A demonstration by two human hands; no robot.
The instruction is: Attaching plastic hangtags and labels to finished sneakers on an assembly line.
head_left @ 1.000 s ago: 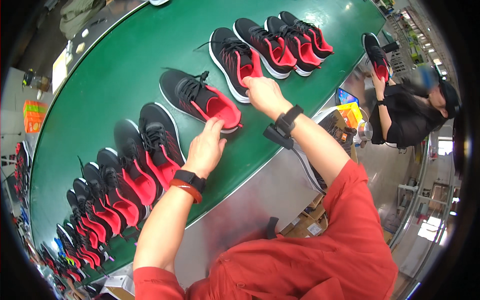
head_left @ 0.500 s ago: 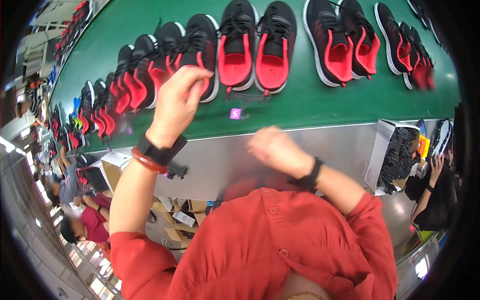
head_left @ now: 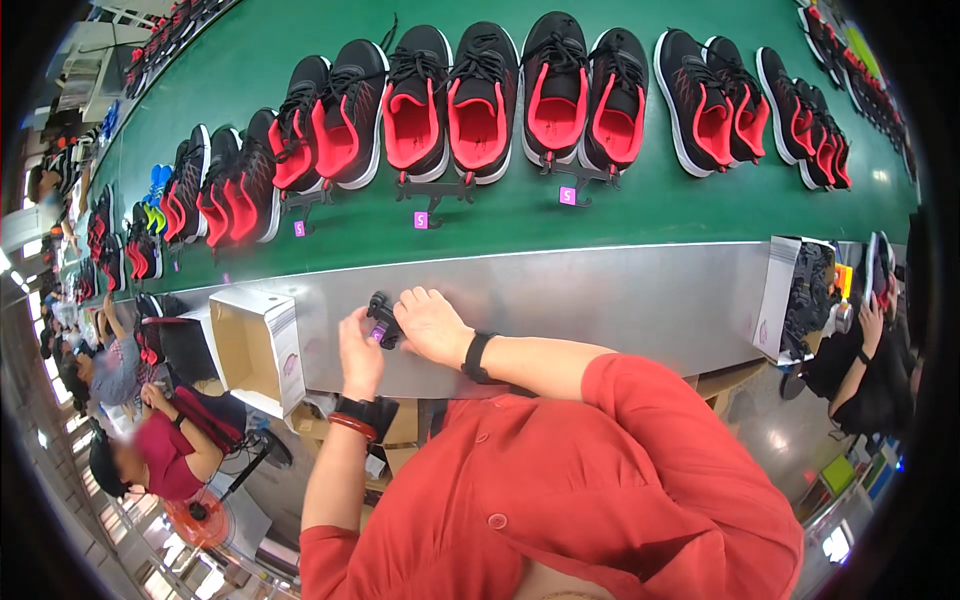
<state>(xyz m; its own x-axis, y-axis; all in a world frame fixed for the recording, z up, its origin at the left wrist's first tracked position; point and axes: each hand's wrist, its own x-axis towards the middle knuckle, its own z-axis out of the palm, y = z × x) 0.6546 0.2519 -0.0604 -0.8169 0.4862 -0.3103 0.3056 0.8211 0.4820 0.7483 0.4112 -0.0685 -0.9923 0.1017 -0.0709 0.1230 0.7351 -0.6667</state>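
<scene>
Over the grey metal ledge, both my hands are together at a small bunch of black plastic shoe hangers (head_left: 381, 306) with a purple sticker (head_left: 378, 331). My left hand (head_left: 358, 352) grips the bunch from the left, thumb and fingers closed. From the right, my right hand (head_left: 430, 324) bends its fingers onto the same hangers; its fingertips are partly hidden. Beyond the ledge, black sneakers (head_left: 484, 115) with red linings stand in pairs, heels toward me. Three pairs have a black hanger (head_left: 437, 189) with a purple tag at their heels.
The green conveyor belt (head_left: 500, 215) runs across behind the metal ledge (head_left: 580, 290). An open white carton (head_left: 250, 345) stands left, and a box of black hangers (head_left: 808, 300) right. Co-workers sit at the left (head_left: 180, 455); another person's hand (head_left: 870, 325) holds a shoe at the right.
My left hand has come down from the sneakers to the hangers on the ledge, and my right hand has moved left to join it. The sneakers show farther right in view.
</scene>
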